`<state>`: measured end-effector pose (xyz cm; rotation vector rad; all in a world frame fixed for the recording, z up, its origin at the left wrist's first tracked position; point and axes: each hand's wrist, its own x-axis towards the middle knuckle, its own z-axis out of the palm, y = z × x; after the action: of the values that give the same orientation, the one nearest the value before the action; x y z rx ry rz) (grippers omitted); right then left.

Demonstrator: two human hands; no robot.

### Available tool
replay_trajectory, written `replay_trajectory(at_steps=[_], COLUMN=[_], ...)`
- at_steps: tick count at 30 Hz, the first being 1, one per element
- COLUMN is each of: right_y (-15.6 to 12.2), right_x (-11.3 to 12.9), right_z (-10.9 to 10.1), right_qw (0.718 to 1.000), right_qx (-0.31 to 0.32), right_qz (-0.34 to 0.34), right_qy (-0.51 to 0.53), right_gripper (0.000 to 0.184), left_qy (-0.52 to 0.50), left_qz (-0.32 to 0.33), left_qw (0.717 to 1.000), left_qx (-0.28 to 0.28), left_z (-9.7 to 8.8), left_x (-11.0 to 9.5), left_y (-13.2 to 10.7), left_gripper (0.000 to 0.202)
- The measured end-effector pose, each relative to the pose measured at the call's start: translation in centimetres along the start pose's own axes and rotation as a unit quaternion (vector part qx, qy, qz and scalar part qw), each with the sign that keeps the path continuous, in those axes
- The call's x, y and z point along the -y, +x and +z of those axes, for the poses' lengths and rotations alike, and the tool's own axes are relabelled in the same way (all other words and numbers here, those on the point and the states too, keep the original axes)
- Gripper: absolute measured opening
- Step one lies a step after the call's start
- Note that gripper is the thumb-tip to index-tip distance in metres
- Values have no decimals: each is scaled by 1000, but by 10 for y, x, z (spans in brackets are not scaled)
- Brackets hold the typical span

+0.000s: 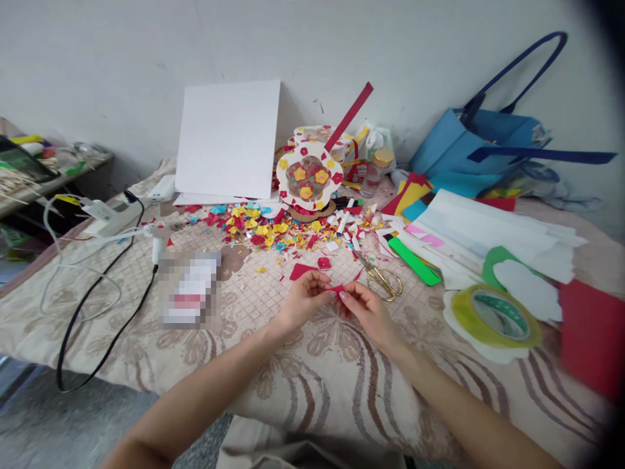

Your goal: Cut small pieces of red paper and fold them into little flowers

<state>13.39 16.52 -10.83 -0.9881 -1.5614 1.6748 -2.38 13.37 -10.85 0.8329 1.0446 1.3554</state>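
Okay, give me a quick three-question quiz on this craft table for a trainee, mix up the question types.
1. True or false: the left hand and the right hand both pinch the red paper.
2. Which tool lies nearest the right hand? A) scissors B) stapler C) ruler
3. Fill in: the tape roll lies to the ___ of the scissors.
Key: 1 true; 2 A; 3 right.
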Motion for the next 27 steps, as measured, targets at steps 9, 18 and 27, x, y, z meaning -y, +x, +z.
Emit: replay_trajectory(at_steps=[9,18,27], right_y=[0,1,0], right_x=[-2,-6,0], right_z=[0,-1,-1], right_qw=[1000,998,996], right_qx=[11,-10,-41], right_qz=[-8,-26,-37], right_qy=[-19,-56,-69], right_gripper=[22,22,21], left_qy=[-5,-20,44], left_qz=[-9,-9,-30], left_qw=[1000,1000,998], left_qx=[0,-8,24], left_z=[0,3,2], left_x=[0,-1,0], left_y=[0,-1,-2], left_gripper=[37,40,34])
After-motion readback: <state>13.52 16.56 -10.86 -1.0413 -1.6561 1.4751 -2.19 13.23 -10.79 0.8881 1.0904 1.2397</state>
